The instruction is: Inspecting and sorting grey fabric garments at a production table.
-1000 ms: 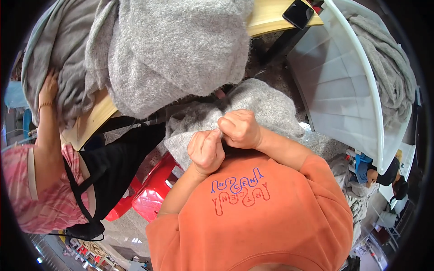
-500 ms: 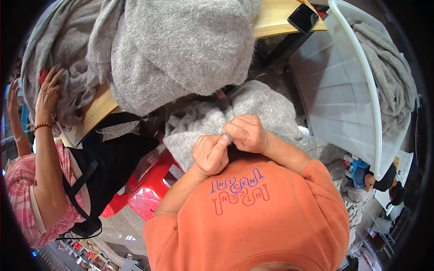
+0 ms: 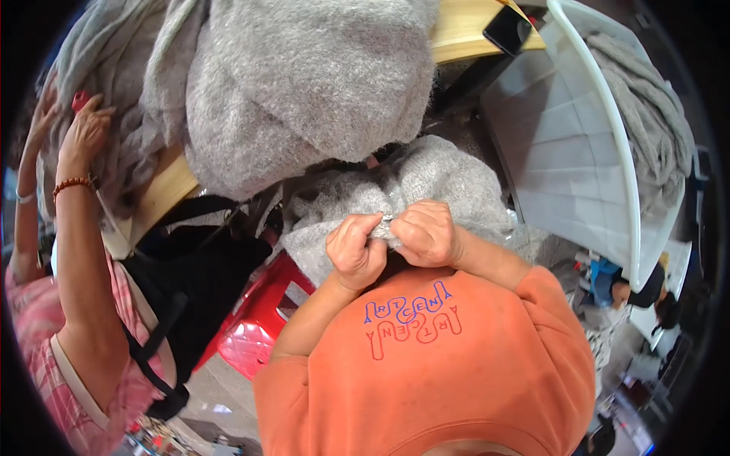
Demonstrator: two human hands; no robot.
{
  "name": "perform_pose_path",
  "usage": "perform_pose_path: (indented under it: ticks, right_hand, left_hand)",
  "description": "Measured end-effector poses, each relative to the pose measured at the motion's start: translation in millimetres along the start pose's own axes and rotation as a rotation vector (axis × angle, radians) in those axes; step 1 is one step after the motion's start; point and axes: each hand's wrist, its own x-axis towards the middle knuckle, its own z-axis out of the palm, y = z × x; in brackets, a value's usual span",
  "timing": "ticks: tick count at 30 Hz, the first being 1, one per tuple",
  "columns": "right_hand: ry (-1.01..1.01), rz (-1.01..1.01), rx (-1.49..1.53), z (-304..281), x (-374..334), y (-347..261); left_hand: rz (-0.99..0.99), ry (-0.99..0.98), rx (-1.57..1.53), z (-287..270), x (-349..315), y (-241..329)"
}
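Grey fuzzy knitted fabric point(image 3: 449, 178) lies across my lap. My left hand point(image 3: 356, 247) is closed on its near edge, thumb and fingers pinched together. Close beside it, my right hand point(image 3: 426, 234) grips the same edge, knuckles up. A short stretch of the edge shows between the two hands. Whether a small tool is also held in the fingers is hidden. A larger heap of the same grey knit point(image 3: 312, 76) hangs over the table edge just beyond my hands.
A wooden table point(image 3: 464, 34) bears a black phone point(image 3: 507, 30). At right stands a white plastic bin point(image 3: 563, 129) with grey knit point(image 3: 642, 114) in it. A co-worker point(image 3: 84, 304) at left handles knit, holding something red point(image 3: 80, 100). A red stool point(image 3: 255, 327) is between us.
My hands have shifted slightly and drawn a little apart along the fabric's edge, still gripping it. The co-worker's hands have moved over the knit, and the red thing shows more.
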Motion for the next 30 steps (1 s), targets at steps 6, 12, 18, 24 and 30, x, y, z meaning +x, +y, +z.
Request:
perform_pose_path:
  ticks: [6, 12, 18, 24, 30]
  right_hand:
    - [-0.044, 0.095, -0.161, -8.8, 0.3, -4.9]
    - [-0.443, 0.688, -0.518, -30.7, -51.0, 2.4]
    - [-0.801, 1.306, -0.49, -90.5, -128.7, -27.0]
    - [-0.316, 1.379, -0.386, -95.3, -225.3, 5.5]
    - [0.259, 1.336, -0.108, -97.8, -231.0, 60.0]
  left_hand:
    - [-0.051, -0.074, -0.151, 2.1, 19.4, -4.3]
    - [0.482, -0.241, 0.081, -17.1, 5.4, -42.3]
    - [0.053, -0.552, 0.389, -26.3, -69.2, -67.3]
    - [-0.665, -0.468, 0.531, -30.1, -122.0, -84.6]
    - [-0.679, -0.493, -0.201, 59.7, -25.4, -23.8]
